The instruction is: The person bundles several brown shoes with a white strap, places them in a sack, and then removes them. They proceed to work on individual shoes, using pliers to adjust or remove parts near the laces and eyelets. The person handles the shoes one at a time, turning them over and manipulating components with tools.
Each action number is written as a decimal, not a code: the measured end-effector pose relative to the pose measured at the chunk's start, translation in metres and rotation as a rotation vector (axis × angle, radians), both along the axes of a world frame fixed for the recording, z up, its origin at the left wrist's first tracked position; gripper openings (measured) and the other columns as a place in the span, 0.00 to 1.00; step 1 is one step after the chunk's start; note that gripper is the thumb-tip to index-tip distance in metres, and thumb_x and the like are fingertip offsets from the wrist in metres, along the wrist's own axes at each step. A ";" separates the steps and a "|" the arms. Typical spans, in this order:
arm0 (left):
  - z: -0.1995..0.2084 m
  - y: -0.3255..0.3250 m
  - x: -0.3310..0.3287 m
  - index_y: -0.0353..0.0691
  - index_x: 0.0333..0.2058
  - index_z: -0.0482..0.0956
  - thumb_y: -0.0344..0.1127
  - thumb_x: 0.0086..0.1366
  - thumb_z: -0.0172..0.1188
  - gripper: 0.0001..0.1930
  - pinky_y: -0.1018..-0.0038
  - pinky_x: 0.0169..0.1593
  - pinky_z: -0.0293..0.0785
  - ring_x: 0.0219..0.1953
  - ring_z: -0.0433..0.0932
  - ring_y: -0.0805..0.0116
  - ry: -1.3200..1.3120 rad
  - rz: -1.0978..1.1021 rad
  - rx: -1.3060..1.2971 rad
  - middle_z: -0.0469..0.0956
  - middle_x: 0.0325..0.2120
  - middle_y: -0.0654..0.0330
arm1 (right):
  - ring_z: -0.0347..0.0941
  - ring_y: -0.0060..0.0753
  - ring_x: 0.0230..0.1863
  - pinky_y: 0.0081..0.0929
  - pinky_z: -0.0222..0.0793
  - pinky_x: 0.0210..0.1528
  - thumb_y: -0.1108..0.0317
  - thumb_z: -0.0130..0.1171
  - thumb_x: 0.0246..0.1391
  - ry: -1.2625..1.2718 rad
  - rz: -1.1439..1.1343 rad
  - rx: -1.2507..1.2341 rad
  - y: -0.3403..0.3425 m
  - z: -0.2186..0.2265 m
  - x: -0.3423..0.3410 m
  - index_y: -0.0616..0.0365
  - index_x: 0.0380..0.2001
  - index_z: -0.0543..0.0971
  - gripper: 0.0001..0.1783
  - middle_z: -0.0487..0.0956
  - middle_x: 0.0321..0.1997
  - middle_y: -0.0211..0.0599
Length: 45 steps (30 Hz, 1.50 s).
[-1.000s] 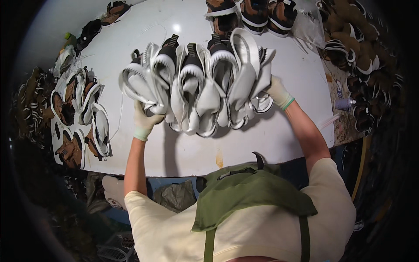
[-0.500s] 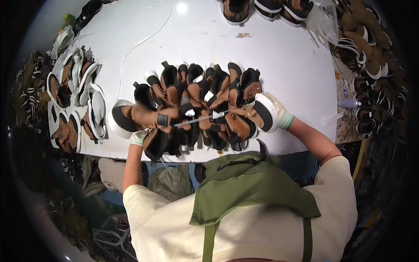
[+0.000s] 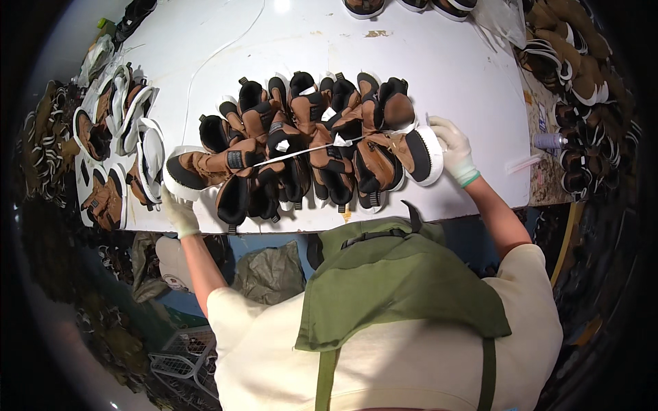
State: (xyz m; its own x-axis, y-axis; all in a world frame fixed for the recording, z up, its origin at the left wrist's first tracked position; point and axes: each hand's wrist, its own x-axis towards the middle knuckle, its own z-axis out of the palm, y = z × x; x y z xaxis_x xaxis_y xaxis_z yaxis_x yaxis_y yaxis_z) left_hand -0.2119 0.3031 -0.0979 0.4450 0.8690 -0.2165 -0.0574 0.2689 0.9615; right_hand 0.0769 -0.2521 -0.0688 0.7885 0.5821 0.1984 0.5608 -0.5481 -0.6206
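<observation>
A bundle of brown-and-black shoes (image 3: 317, 140) lies packed in rows on the white table, soles mostly hidden. Across it a taut white cord (image 3: 291, 157) runs between two outer shoes. The left outer shoe (image 3: 205, 168) has its black toe and thick white sole turned left. At its lower edge is my left hand (image 3: 180, 216), gloved in white, fingers stretched and partly behind the sole. The right outer shoe (image 3: 417, 154) points its toe right. My gloved right hand (image 3: 452, 149) lies against its white sole with fingers extended.
More brown shoes with white soles (image 3: 103, 198) stand at the table's left. Several shoes (image 3: 449, 8) sit at the far edge. A shoe pile (image 3: 582, 65), a purple-grey can (image 3: 550, 141) and clear plastic (image 3: 500, 24) are at right. A loose white cord (image 3: 205, 75) crosses the far table.
Both hands have moved slightly outward, away from the bundle's middle. My right hand has eased off the right shoe. The left shoe sits more steadily, and the whole bundle appears higher in view.
</observation>
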 end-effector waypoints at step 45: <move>0.033 -0.344 0.183 0.43 0.46 0.75 0.52 0.47 0.66 0.29 0.37 0.60 0.51 0.59 0.63 0.49 0.194 -1.096 1.529 0.67 0.57 0.51 | 0.65 0.56 0.62 0.41 0.68 0.59 0.48 0.67 0.41 -0.045 -0.403 -0.345 0.022 -0.047 -0.023 0.57 0.61 0.66 0.45 0.41 0.75 0.50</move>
State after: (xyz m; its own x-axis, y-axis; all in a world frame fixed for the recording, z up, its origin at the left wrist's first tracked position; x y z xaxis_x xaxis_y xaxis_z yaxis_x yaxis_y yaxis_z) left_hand -0.0286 -0.0409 -0.0648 0.9274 -0.2750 0.2536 -0.3527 -0.8687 0.3477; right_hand 0.0539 -0.2306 -0.1163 0.9582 0.2723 0.0877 0.2856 -0.8934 -0.3468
